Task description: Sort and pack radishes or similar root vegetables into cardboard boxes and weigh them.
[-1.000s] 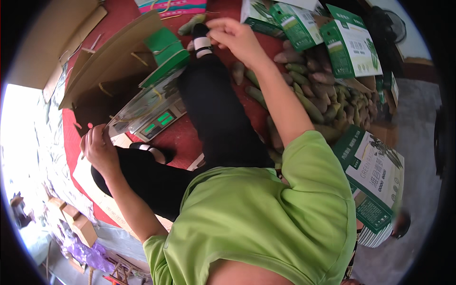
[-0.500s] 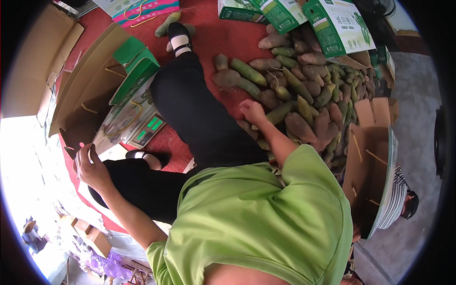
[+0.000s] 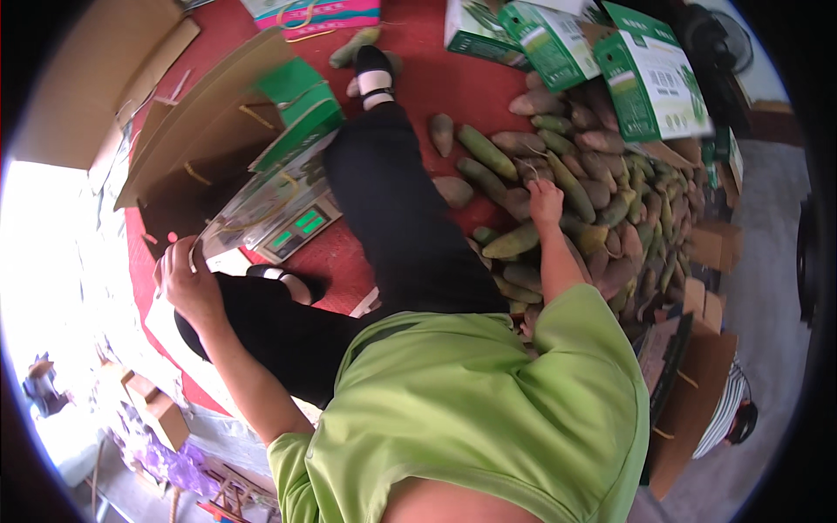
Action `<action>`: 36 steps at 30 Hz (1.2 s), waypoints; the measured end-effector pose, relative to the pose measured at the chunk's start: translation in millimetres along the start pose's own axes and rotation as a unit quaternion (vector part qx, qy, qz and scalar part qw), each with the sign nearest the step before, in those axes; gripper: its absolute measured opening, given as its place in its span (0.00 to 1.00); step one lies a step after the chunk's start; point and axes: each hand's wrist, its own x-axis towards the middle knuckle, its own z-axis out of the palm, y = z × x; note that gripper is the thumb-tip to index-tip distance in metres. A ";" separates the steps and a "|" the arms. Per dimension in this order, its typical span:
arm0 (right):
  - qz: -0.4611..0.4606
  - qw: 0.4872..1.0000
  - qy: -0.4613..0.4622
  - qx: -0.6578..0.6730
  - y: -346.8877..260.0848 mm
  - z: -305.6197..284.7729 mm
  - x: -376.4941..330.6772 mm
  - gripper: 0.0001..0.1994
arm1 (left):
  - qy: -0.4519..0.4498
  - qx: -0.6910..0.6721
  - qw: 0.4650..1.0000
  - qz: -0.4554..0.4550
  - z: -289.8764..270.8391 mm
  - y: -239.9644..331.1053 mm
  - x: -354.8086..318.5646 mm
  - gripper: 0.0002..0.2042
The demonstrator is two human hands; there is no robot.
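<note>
cardboard box (image 3: 196, 122) open by scale (image 3: 296, 230), contents hidden. left grip (image 3: 189, 281) pinching its edge; right grip (image 3: 547, 202) at radishes (image 3: 571, 187), can't tell if clenched. plenty left loose on red floor (image 3: 471, 83).

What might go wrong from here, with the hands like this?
The right hand is at the loose vegetable pile, so pieces may roll. The left hand is at the open carton, so a tug could tip it. The outstretched leg lies close to the lit scale and might bump it.
</note>
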 end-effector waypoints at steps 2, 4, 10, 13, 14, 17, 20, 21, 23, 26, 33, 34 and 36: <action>-0.001 0.998 -0.037 0.041 -20.8 -13.1 8.5 0.14 | 0.003 0.012 1.000 0.000 -4.8 1.9 -2.0 0.02; -0.023 0.997 0.024 0.068 -2.5 -12.8 10.4 0.16 | -0.004 0.001 1.000 0.002 -5.2 3.8 0.4 0.02; 0.205 0.898 0.010 0.389 -44.3 -89.7 44.0 0.13 | -0.012 -0.018 1.000 -0.012 -10.2 3.9 2.1 0.02; 0.201 0.858 -0.024 0.471 -138.9 -177.0 54.4 0.13 | -0.008 -0.020 1.000 -0.012 -9.4 -0.1 0.6 0.02; 0.160 0.847 -0.033 0.506 -157.2 -193.1 58.1 0.13 | -0.009 -0.021 1.000 -0.005 -9.0 -0.6 0.7 0.03; 0.021 0.821 -0.048 0.569 -221.1 -238.4 69.1 0.14 | -0.003 -0.023 1.000 -0.001 -9.8 -1.0 1.3 0.03; -0.104 0.765 -0.053 0.633 -281.9 -271.7 77.7 0.16 | -0.001 -0.023 1.000 0.002 -11.9 -1.7 1.1 0.03; -0.139 0.741 -0.063 0.654 -299.9 -278.4 80.9 0.15 | 0.000 -0.023 1.000 0.004 -11.9 -2.0 0.8 0.03; -0.203 0.693 -0.099 0.685 -334.4 -286.3 87.8 0.15 | 0.006 -0.023 1.000 0.011 -11.6 -1.7 0.8 0.03; -0.254 0.648 -0.149 0.703 -392.5 -281.6 84.4 0.14 | -0.001 -0.021 1.000 0.007 -10.9 -3.3 -0.3 0.03; -0.282 0.689 -0.255 0.617 -513.8 -192.6 56.1 0.12 | 0.001 -0.019 1.000 0.014 -9.6 0.1 1.3 0.02; -0.279 0.672 -0.283 0.624 -524.8 -181.2 53.3 0.11 | -0.005 -0.018 1.000 0.015 -10.7 -1.3 0.3 0.02; -0.264 0.699 -0.270 0.607 -533.7 -178.3 54.3 0.09 | -0.003 -0.010 1.000 0.022 -9.9 -3.9 -0.4 0.02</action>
